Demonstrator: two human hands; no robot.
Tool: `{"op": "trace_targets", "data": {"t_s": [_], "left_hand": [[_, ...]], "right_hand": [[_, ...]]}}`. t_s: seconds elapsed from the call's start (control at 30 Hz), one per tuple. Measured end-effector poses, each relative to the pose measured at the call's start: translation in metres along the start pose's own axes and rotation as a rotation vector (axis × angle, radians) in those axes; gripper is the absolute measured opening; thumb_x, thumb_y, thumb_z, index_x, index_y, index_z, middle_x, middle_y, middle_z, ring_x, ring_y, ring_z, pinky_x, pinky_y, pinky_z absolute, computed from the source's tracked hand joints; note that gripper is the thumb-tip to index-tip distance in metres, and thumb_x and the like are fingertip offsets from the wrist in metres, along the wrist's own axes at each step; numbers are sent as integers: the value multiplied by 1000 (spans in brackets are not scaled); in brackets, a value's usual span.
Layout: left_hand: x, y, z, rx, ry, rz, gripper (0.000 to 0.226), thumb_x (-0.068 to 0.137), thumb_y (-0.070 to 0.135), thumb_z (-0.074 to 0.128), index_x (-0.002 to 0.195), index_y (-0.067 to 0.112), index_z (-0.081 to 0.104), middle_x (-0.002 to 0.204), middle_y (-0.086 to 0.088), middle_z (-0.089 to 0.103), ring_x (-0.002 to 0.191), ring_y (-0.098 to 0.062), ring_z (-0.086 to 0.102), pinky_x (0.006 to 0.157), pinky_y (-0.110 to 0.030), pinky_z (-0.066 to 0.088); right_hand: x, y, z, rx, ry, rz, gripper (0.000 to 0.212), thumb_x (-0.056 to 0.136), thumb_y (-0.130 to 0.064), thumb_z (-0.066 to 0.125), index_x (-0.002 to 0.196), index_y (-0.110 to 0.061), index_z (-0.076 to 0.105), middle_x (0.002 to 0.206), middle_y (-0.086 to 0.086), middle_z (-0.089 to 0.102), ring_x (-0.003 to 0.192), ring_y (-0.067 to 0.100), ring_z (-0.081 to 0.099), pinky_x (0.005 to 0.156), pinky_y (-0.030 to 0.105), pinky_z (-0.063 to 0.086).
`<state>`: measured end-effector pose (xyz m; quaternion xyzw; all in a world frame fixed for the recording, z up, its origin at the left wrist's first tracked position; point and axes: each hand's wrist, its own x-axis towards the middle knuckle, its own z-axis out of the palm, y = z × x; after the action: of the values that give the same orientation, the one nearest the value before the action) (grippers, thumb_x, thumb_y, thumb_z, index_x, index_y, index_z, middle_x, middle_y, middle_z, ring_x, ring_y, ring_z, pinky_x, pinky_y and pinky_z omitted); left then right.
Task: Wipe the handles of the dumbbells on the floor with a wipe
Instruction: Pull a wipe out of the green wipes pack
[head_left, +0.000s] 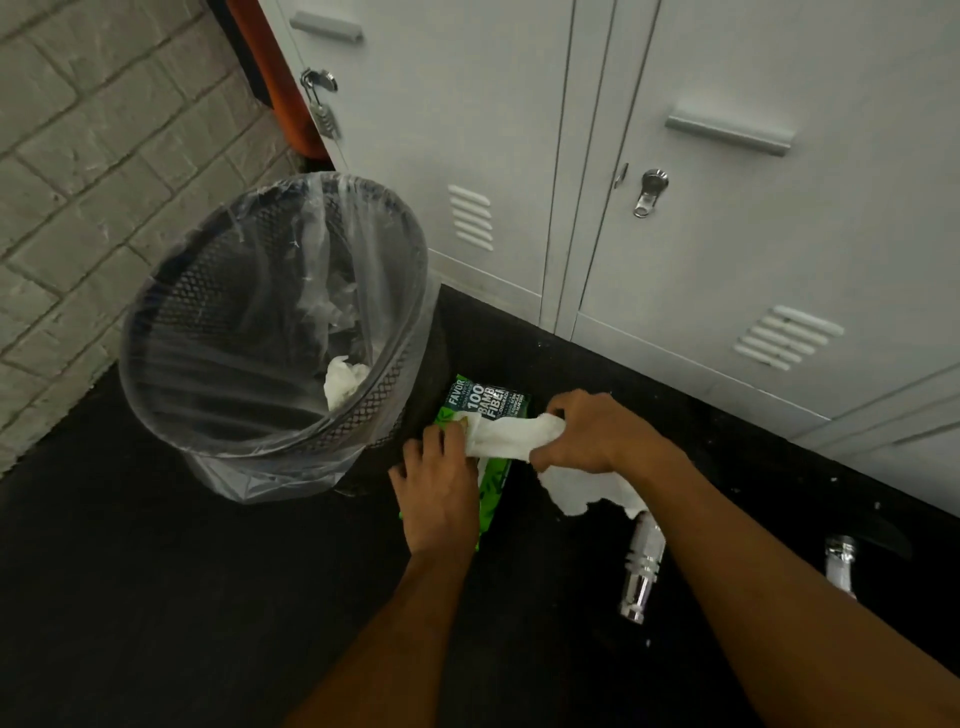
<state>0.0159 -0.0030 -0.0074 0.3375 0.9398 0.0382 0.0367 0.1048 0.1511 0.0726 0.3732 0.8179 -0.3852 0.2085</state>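
While pulling a wipe (511, 434) out of the wipe pack (483, 402), was at the fetch step by my read; had not yet started wiping with it. Pressed the near end of the pack down with the left hand (441, 483), fingers curled at the pack's opening and seemingly pinching the wipe's end there. Pinched the wipe's other end with the right hand (587, 431), just right of the pack, thumb against curled fingers. Held the wipe stretched between both hands, directly over the pack, with a loose tail hanging below the right hand.

Spotted the dumbbell handle (641, 571) on the floor, right of the pack and nearer the camera, apart from both hands. Spotted a second handle (839, 564) further right of the pack, partly hidden by the right forearm. Could not make out weight plates against the dark floor.

Next, as a judgement: needed to get the wipe free, keep the pack pinned to avoid dragging out a spare, then carry the wipe right of the pack to the nearer handle and wrap it round the chrome.

Noted a lined mesh bin (218, 291) just left of the pack, crumpled used wipe (343, 382) inside.
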Motion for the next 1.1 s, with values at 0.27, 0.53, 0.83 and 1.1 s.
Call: {"op": "trace_targets", "data": {"t_s": [0.27,0.53,0.83,1.1], "left_hand": [[-3,-7,3,-20,-14,82,40,91,35,57,128,25,47,126,-1,53,115,-24,50,86,-45,50],[-4,-24,5,-142,73,189,26,87,18,63,112,11,62,105,-11,62,94,-30,61,75,-41,56],[-12,-30,3,-173,137,329,34,79,10,73,111,4,63,104,-14,63,92,-30,63,74,-43,58],[-11,-24,6,28,12,324,29,91,33,58,118,22,59,117,-2,61,105,-23,57,76,-41,54]], "right_hand": [[4,13,-5,44,72,6,34,84,-36,66,116,-26,62,123,4,60,108,24,59,94,38,49],[18,8,58,104,94,-9,26,87,-27,63,111,-36,69,129,2,62,108,24,63,93,38,53],[21,-16,81,3,121,-129,37,91,-20,49,121,-40,59,121,5,62,102,29,65,85,37,54],[6,-6,46,115,171,19,33,83,-27,61,116,-28,64,117,5,63,101,25,63,85,35,54]]}}
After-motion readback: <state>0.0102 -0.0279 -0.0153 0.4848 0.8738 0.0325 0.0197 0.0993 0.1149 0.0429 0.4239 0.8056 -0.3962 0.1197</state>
